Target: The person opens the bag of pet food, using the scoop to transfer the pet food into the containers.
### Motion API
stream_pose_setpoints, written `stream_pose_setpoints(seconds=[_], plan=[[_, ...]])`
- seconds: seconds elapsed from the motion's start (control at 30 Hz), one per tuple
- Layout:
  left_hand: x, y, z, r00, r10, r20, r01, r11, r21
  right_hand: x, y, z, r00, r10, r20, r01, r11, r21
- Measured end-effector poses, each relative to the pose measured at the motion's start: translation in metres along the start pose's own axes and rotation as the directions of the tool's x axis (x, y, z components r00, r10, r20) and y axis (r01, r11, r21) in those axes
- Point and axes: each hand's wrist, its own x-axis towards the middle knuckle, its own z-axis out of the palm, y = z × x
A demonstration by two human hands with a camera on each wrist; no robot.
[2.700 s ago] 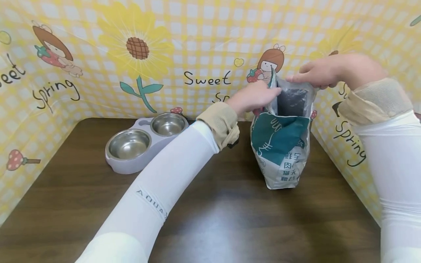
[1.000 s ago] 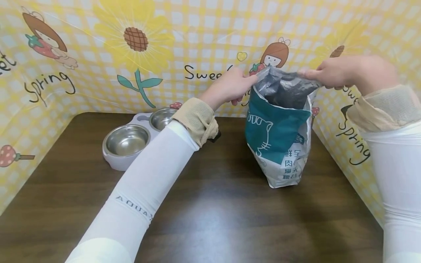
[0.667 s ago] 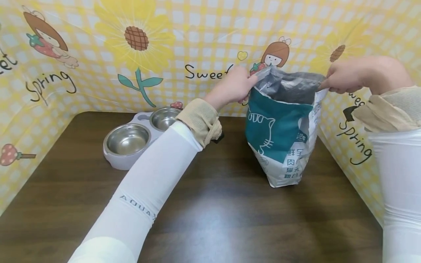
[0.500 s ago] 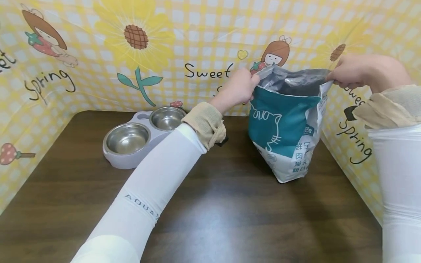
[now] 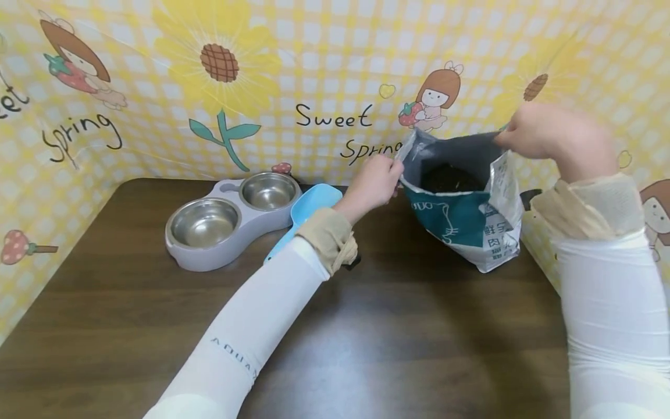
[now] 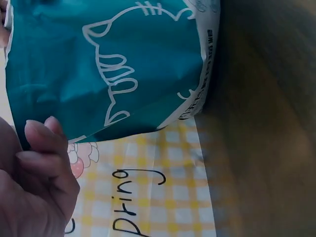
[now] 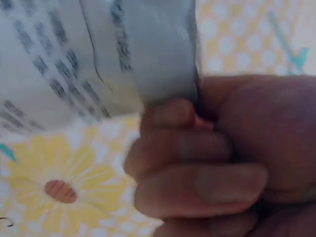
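Observation:
A green and white cat food bag (image 5: 445, 215) with a cat outline stands tilted at the back right, its silver-lined mouth spread wide. Dark contents (image 5: 450, 177) show deep inside it. My left hand (image 5: 371, 183) pinches the left corner of the bag's mouth; in the left wrist view its curled fingers (image 6: 47, 158) lie at the green bag's edge. At the opposite side, my right hand (image 5: 546, 137) grips the rim, and the right wrist view shows its fingers (image 7: 192, 187) folded over the silvery edge. The left thumb's contact is partly hidden.
A lilac double feeder (image 5: 251, 233) with two steel bowls stands at the back left. Beside it a light blue scoop (image 5: 314, 201) lies partly under my left forearm. A yellow checked cloth (image 5: 324, 64) walls the back and sides of the brown wooden table (image 5: 398, 343).
Both hands have spread the bag's mouth, then lowered and tilted it towards me, so the contents show. The bag's base has shifted right and back. The scoop has come into view.

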Motion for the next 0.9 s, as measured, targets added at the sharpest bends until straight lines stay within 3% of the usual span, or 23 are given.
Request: stream_pose_setpoints(seconds=[0.07, 0.2, 0.37, 0.5, 0.7, 0.8, 0.9], plan=[[-0.013, -0.007, 0.001, 0.999, 0.019, -0.027, -0.019, 1.0, -0.004, -0.009, -0.017, 0.007, 0.999, -0.032, -0.001, 0.032, 0.999, 0.026], [-0.038, -0.016, 0.004, 0.999, 0.033, -0.042, -0.031, 0.998, 0.047, -0.031, -0.054, 0.02, 1.0, -0.006, 0.016, 0.005, 0.999, 0.047], [-0.054, -0.029, 0.006, 0.998, 0.005, -0.06, -0.003, 1.0, 0.026, -0.055, -0.087, 0.044, 0.998, 0.047, -0.046, -0.044, 0.998, 0.046], [-0.062, -0.036, 0.006, 0.997, -0.035, -0.072, 0.034, 0.999, -0.01, -0.065, -0.093, 0.061, 0.988, 0.057, -0.141, -0.041, 0.993, 0.113], [-0.072, -0.041, 0.005, 0.994, -0.051, -0.098, 0.053, 0.998, 0.019, -0.08, -0.094, 0.079, 0.944, 0.092, -0.318, -0.031, 0.981, 0.193], [-0.075, -0.044, 0.004, 0.994, -0.052, -0.095, 0.052, 0.999, 0.002, -0.082, -0.095, 0.086, 0.939, 0.086, -0.333, -0.002, 0.969, 0.245], [-0.077, -0.047, 0.005, 0.997, -0.064, -0.048, 0.062, 0.998, -0.032, -0.083, -0.097, 0.091, 0.942, 0.038, -0.333, 0.058, 0.96, 0.272]])
